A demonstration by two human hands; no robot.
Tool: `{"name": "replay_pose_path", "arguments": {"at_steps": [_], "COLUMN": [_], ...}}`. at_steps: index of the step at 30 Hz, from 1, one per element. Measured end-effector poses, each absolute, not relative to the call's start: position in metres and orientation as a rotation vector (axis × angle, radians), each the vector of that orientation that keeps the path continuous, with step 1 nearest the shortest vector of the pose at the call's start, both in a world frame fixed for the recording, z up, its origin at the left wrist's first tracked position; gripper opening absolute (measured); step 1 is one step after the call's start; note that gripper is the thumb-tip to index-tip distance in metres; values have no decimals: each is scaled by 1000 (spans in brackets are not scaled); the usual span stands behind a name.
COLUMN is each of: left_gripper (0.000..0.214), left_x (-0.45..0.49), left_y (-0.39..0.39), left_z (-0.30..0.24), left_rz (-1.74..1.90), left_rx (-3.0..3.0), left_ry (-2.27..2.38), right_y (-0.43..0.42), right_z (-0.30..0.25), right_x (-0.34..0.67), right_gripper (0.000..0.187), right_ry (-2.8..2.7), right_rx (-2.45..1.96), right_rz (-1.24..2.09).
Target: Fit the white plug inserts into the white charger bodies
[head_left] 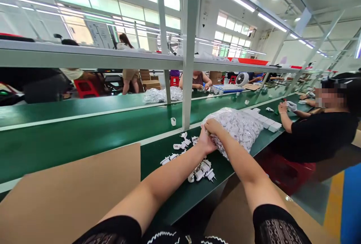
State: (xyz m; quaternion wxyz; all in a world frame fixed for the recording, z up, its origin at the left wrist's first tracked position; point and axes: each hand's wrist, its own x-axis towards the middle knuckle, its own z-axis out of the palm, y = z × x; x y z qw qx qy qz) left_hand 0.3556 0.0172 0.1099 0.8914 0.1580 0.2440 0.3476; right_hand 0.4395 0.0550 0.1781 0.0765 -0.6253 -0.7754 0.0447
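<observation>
A clear plastic bag [239, 127] full of small white parts lies on the green bench in front of me. My right hand [214, 126] is closed on the near left end of the bag, its fingers bent over the plastic. Just below it, my left hand [208, 142] grips the same end, thumb upward; its fingertips are partly hidden. White plug adapters [201, 170] with two pins are heaped under my left forearm. More loose white plug pieces [184, 143] lie to the left of my hands.
A metal post [187, 52] rises just behind the bag. White boxes [266, 120] stand in a row to the right. A large cardboard sheet [70, 191] covers the left side. A green conveyor belt [113, 131] runs behind; a co-worker [324, 131] sits at right.
</observation>
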Motion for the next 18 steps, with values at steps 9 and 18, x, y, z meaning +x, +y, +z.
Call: {"name": "replay_pose_path", "arguments": {"at_steps": [9,18], "left_gripper": [94,56], "left_x": [404,313], "left_y": [34,10], "left_z": [113,111], "left_rz": [744,730], "left_rx": [290,871], "left_ry": [450,576], "right_y": [-53,-53], "right_z": [109,49], "right_x": [521,605], "right_gripper": [61,62], "right_ry": [-2000,-1994], "right_rx": [-2121,-2055], "right_rz": [-674,-871]}}
